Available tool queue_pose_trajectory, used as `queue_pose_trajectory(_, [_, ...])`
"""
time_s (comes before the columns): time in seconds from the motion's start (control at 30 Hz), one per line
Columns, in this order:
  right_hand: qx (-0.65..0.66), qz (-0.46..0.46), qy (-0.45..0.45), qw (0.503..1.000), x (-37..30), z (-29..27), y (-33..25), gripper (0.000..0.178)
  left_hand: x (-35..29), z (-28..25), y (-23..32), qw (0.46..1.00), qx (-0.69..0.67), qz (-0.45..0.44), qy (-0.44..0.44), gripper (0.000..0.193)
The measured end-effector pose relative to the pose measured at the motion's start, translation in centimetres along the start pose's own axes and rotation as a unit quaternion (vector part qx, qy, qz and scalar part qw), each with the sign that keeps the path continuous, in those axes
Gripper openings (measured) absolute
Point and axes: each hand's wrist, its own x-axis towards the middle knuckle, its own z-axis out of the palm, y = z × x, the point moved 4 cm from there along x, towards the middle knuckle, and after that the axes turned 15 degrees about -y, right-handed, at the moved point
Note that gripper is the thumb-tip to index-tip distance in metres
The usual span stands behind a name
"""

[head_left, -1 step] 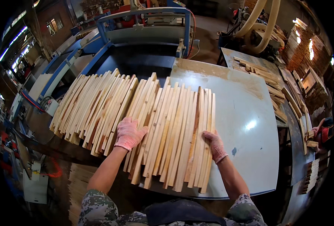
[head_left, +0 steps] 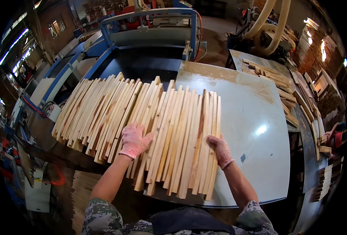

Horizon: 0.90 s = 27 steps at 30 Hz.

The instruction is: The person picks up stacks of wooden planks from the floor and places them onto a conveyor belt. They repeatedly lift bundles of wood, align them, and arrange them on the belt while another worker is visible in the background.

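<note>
Several long pale wooden slats [head_left: 169, 129] lie side by side in a fanned row across a pale grey table [head_left: 255, 129], their near ends overhanging its front edge. My left hand [head_left: 134, 141], in a pink knit glove, lies flat with fingers spread on the slats near the middle of the row. My right hand [head_left: 220, 150], also gloved in pink, rests on the rightmost slats at the row's right edge, fingers pointing up and left. Neither hand lifts a slat.
A blue-framed machine [head_left: 150, 35] stands behind the table. More slats are piled on a bench at the right [head_left: 294, 98], and stacked wood [head_left: 318, 47] stands far right. Pale hoses [head_left: 271, 23] hang at the back. Another stack of boards [head_left: 79, 192] sits low left.
</note>
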Motion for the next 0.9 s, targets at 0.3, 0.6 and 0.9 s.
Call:
queue_pose_trajectory(0.3, [-0.445, 0.154, -0.100, 0.876, 0.0, 2.2, -4.8, 0.070, -0.2, -0.2, 4.4, 0.998, 0.048, -0.018, -0.046, 0.069])
queue_pose_trajectory(0.6, [-0.543, 0.121, -0.082, 0.827, -0.6, -0.4, -3.9, 0.076, 1.3, -0.9, 8.3, 0.985, 0.078, -0.055, -0.144, 0.068])
queue_pose_trajectory(0.9, [-0.524, 0.106, -0.051, 0.844, -4.7, -1.4, -5.2, 0.071, 0.7, 2.0, 9.2, 0.990, -0.098, 0.020, -0.103, 0.057])
